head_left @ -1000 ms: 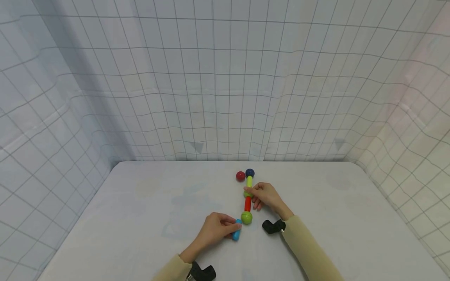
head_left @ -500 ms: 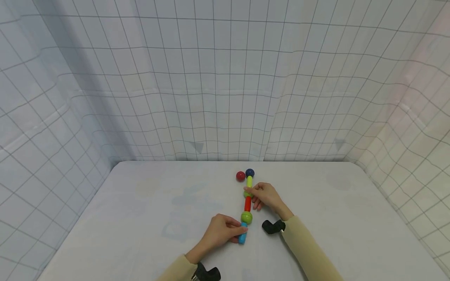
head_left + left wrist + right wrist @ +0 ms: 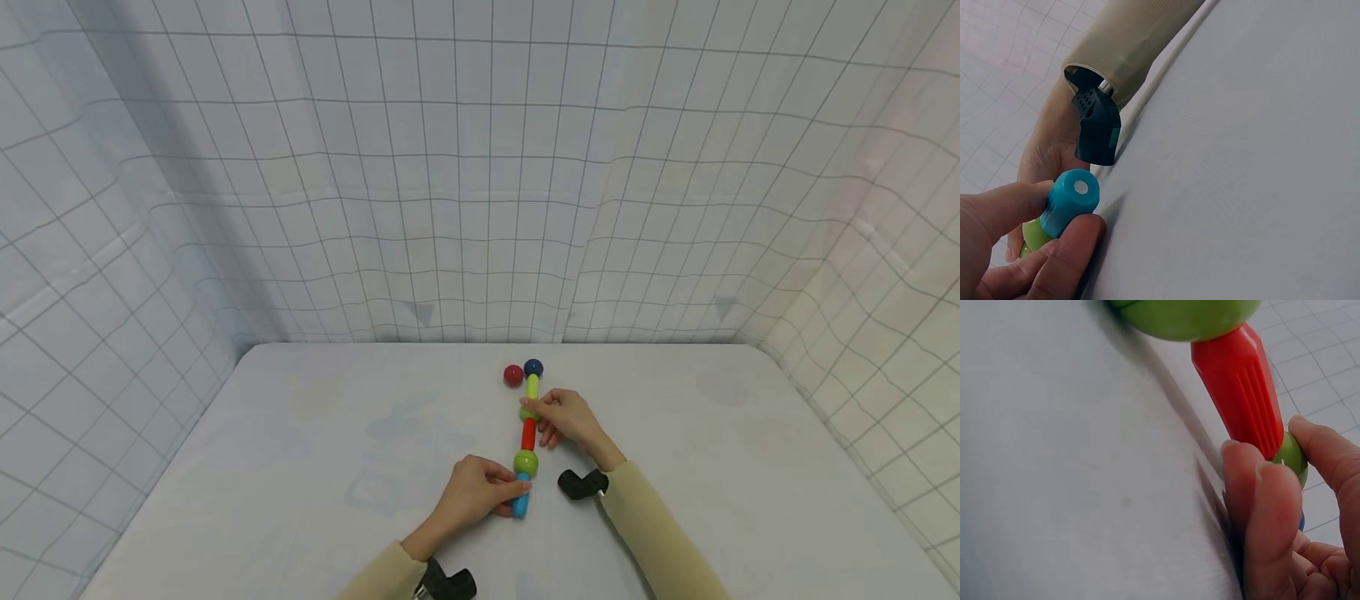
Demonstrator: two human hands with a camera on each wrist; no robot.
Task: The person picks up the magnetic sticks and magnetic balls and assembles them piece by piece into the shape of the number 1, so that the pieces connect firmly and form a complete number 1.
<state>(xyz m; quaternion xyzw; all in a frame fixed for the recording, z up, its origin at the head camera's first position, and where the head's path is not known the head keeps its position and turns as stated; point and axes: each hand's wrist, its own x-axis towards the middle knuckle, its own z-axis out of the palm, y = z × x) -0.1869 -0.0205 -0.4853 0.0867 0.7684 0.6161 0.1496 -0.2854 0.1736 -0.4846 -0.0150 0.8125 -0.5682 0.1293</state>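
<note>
My left hand (image 3: 474, 495) pinches a blue ribbed rod (image 3: 1071, 200) between thumb and fingers; its far end meets a green ball (image 3: 526, 463). From that ball a red ribbed rod (image 3: 1241, 390) runs away from me to a second green ball (image 3: 1291, 455), which my right hand (image 3: 572, 421) pinches. Beyond it a yellow-green rod (image 3: 532, 387) leads to a dark blue ball (image 3: 533, 367), so the pieces form one straight line. Fingers partly cover the second green ball. Whether the blue rod is fixed or only touching, I cannot tell.
Just left of the dark blue ball lies a loose red ball (image 3: 513, 375). The white table (image 3: 315, 467) is bounded by white grid-patterned curtains (image 3: 480, 208) at the back and sides. A black wrist mount (image 3: 583, 484) sits by the right sleeve.
My left hand has carried the blue rod to the right, bringing its end from beside the near green ball into line against it. The right hand keeps its place.
</note>
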